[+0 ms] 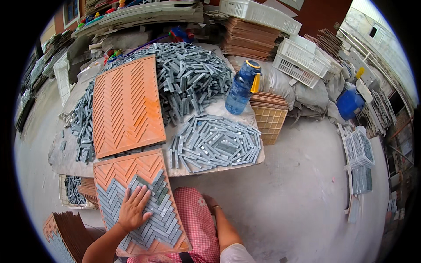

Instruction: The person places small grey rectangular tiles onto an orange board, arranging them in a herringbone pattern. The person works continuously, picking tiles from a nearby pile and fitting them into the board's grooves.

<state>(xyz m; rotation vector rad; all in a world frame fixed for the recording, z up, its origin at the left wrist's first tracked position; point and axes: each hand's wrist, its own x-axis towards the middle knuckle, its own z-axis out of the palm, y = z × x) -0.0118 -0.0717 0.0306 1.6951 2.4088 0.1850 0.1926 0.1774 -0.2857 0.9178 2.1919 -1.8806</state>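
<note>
My left hand [135, 208] lies flat, fingers spread, on grey stone strips [158, 224] set in a herringbone pattern. The strips fill much of an orange grooved mould tray [127, 165] that slants from the table edge toward my lap. At its far end the zigzag grooves are bare. My right hand [210, 202] is down beside my knee, by the pink checked apron [199, 219]; its fingers are hidden. Another orange grooved tray [127, 105], with no strips in it, lies just beyond, on the table.
A big heap of loose strips [188, 72] covers the table's back, and a smaller pile [215, 142] lies front right. Nearby stand a blue water bottle [241, 90] and a yellowish crate [268, 125]. Stacked trays [72, 234] are at lower left; white crates [302, 61] stand at the back.
</note>
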